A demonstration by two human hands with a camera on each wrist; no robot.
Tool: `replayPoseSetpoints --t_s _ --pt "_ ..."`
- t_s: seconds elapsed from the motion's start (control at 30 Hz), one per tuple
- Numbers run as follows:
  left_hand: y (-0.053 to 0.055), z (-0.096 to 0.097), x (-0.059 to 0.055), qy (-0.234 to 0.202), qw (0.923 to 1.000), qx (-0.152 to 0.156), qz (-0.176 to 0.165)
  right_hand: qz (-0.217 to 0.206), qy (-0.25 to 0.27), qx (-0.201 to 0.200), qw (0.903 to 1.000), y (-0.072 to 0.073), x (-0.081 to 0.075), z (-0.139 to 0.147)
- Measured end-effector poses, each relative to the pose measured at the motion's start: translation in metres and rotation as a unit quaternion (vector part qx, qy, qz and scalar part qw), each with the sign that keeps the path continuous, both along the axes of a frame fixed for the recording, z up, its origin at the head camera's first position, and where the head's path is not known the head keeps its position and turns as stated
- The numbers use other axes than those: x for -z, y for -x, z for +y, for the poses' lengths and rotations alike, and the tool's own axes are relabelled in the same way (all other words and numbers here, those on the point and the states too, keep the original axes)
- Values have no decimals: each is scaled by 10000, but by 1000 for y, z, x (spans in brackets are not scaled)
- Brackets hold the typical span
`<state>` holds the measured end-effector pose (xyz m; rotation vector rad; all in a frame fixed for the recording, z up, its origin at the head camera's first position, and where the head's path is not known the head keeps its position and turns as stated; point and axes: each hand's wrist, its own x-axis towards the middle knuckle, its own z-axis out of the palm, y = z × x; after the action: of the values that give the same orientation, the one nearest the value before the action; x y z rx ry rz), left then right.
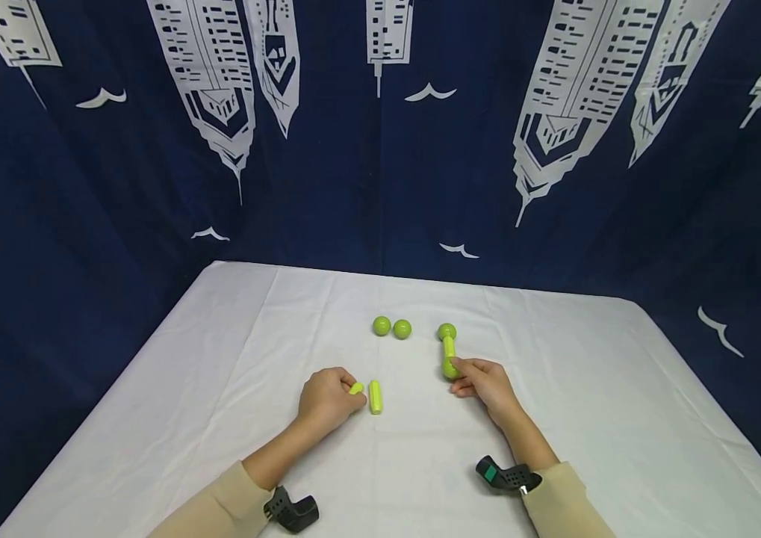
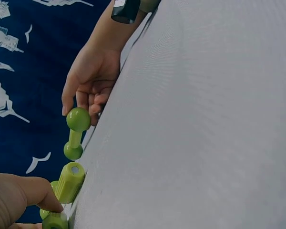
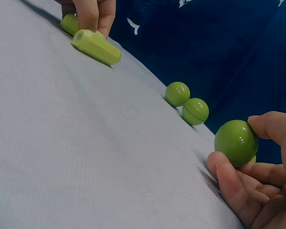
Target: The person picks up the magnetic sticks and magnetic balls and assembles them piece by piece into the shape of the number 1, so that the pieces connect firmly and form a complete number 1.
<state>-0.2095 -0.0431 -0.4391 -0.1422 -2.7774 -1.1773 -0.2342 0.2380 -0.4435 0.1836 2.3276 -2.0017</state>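
My left hand (image 1: 328,400) pinches a short yellow-green rod (image 1: 356,388) low over the cloth, and the hand covers much of it. Just right of those fingers lies a second ribbed rod (image 1: 376,397); a grey round spot shows on its end face (image 2: 75,169). Over on the right, my right hand (image 1: 488,385) holds the near ball (image 3: 236,143) of a dumbbell shape between thumb and fingers. From that ball a rod (image 1: 449,347) runs away to a far green ball (image 1: 447,331). Two loose green balls (image 1: 381,326) (image 3: 195,111) sit side by side farther back.
A white cloth (image 1: 252,359) covers the table under everything. Behind its far edge hangs a dark blue curtain (image 1: 353,202) printed with white buildings and birds. Black wrist cameras (image 1: 296,512) sit at both cuffs, close over the cloth.
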Motion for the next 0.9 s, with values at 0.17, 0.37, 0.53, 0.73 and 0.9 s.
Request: replayPoseSetpoints --t_s 0.17,0.37,0.53,0.73,0.9 --pt "0 -1 -1 -72 10000 -61 -32 -26 -26 62 10000 0 -1 -2" --pt "0 1 -1 -485 9984 -121 -251 -4 -83 -22 10000 -2 0 -1" --pt "2 5 -4 -1060 9936 -43 -382 8 -95 61 9999 -1 -1 2" --pt "2 6 -7 -1642 9840 92 -679 -20 -68 -2 10000 0 0 2" --pt "-1 7 -10 -2012 9738 193 -1041 11 -42 34 10000 1 0 0"
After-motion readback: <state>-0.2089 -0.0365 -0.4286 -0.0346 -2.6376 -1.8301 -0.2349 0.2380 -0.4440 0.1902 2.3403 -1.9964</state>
